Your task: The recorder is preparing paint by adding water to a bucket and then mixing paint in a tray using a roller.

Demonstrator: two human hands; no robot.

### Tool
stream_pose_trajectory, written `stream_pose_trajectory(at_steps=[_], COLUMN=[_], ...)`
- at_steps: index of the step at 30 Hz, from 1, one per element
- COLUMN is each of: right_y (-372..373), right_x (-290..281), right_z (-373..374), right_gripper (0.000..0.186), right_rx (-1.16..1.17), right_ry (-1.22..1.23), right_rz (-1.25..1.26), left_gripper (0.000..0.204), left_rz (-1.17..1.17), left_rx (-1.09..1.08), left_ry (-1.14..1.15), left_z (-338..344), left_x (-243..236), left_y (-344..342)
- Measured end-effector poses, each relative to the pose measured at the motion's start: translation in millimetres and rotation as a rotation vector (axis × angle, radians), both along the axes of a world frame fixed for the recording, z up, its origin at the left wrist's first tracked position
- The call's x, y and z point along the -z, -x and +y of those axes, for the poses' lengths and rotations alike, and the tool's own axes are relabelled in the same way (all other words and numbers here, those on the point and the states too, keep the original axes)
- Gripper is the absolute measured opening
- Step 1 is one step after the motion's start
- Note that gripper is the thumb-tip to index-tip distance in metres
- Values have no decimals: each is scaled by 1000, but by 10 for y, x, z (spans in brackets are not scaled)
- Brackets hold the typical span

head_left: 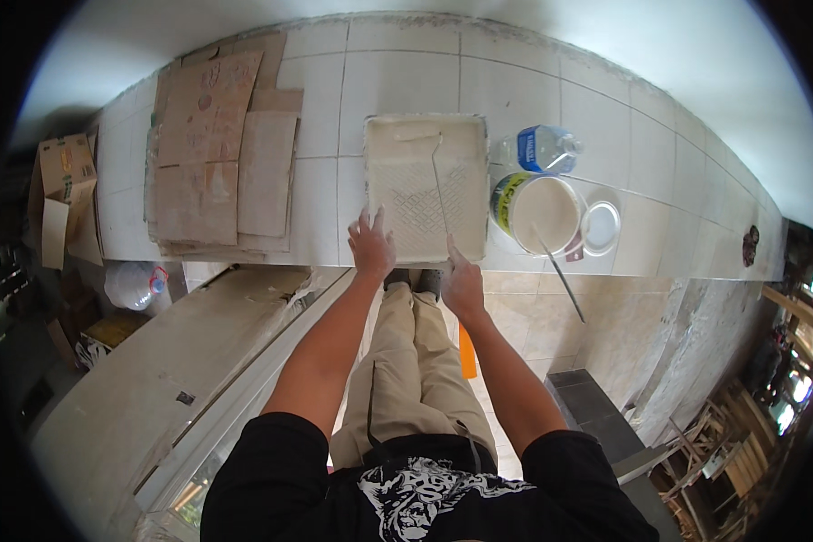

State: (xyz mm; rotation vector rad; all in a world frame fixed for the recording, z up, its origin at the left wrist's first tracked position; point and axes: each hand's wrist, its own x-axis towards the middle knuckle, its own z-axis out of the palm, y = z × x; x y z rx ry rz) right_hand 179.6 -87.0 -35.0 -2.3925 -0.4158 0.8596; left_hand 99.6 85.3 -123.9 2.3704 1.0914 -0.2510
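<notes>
A shallow paint tray (pixel 471 212), coated in cream paint and with a ridged slope, lies on the white tiled counter. Inside it at the far end rests a paint roller (pixel 418 136), its sleeve covered in the same paint. The roller's thin rod runs back to my right hand (pixel 462 287), which is closed round the grip at the tray's near edge. An orange length, in line with the rod, shows below that hand. My left hand (pixel 371 246) is at the tray's near left corner, fingers apart and holding nothing; whether it presses on the rim I cannot tell.
Right of the tray stand an open paint bucket (pixel 547 215) with a stick (pixel 565 287) leaning out, a clear plastic bottle (pixel 546 149) and a white lid (pixel 601 227). Flattened cardboard (pixel 199 194) is stacked at left. The counter's near edge (pixel 325 265) runs before me.
</notes>
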Motion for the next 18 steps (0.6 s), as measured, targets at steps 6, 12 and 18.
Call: stream_pose_trajectory(at_steps=[6, 12, 18], right_y=[302, 254, 92], right_x=[-338, -212, -185], right_z=[37, 135, 372], right_gripper=[55, 62, 61], right_rx=[-122, -312, -296], right_ry=[228, 389, 310], right_rz=[-22, -43, -57], left_gripper=[83, 89, 79], left_rz=[62, 37, -71], left_rx=[157, 161, 157], left_ry=[-130, -136, -154], left_z=[193, 187, 382], left_x=[78, 102, 233], left_y=[15, -15, 53])
